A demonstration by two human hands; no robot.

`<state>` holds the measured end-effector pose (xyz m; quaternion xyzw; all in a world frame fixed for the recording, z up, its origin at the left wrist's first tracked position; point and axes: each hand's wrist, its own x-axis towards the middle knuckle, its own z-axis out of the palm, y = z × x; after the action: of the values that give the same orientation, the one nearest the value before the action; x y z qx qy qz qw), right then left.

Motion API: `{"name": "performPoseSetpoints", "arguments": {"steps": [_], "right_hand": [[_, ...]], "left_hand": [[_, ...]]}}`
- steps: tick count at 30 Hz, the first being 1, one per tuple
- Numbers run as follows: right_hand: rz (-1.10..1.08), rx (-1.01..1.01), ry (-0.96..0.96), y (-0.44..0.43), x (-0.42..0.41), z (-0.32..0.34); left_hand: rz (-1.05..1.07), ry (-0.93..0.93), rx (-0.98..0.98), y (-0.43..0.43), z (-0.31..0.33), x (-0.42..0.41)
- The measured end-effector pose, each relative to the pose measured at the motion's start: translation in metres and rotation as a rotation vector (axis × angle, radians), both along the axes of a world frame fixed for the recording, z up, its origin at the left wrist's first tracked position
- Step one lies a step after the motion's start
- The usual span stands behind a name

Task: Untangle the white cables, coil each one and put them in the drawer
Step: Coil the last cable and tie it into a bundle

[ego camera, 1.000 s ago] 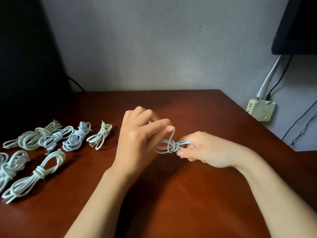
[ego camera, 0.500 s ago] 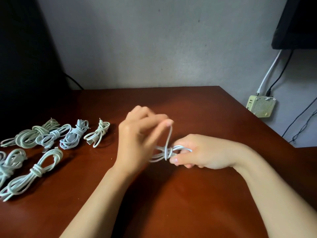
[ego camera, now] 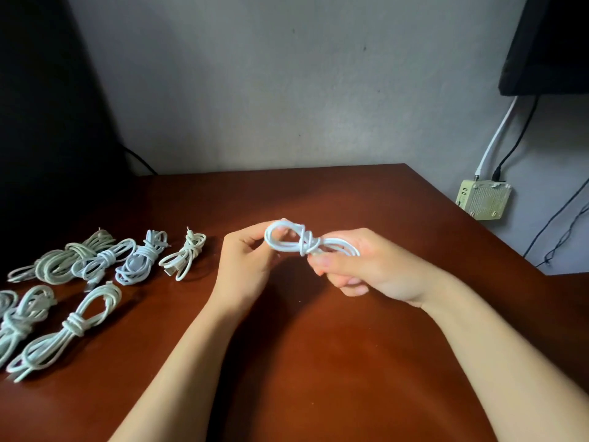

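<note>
1. White cable (ego camera: 302, 242): bundled, with wraps round its middle, held above the table (ego camera: 318, 362) between both hands.
2. Left hand (ego camera: 245, 266): I am logging it as pinching the bundle's looped end at the fingertips.
3. Right hand (ego camera: 366, 266): fingers are curling round the bundle's other end, gripping it.
4. Row of four coiled cables (ego camera: 143, 256): lying on the table's left side, apart from the hands. I am noting a front coil (ego camera: 71, 325) nearer me, with more at the view's left edge.
5. Wall box (ego camera: 483, 199): sitting on the wall right of the table, with leads running up from it.
</note>
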<state>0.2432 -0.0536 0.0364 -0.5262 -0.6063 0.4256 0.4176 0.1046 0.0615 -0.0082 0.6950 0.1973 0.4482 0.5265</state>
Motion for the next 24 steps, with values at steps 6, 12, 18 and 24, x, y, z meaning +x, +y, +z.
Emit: {"name": "performPoseSetpoints", "arguments": {"steps": [6,12,18,24], "right_hand": [[-0.056,0.063,0.33,0.007,0.004,-0.009],[-0.24,0.118,0.332,0.012,0.003,-0.011],[-0.411,0.086,0.311,0.015,0.014,-0.012],[-0.562,0.03,0.2,0.013,0.029,-0.014]], "left_hand": [[-0.163,0.173,0.121,-0.017,0.002,0.007],[-0.151,0.34,0.25,-0.019,-0.001,0.008],[0.075,0.595,0.49,-0.014,0.003,0.003],[0.276,0.579,1.001,-0.016,0.003,0.004]]}}
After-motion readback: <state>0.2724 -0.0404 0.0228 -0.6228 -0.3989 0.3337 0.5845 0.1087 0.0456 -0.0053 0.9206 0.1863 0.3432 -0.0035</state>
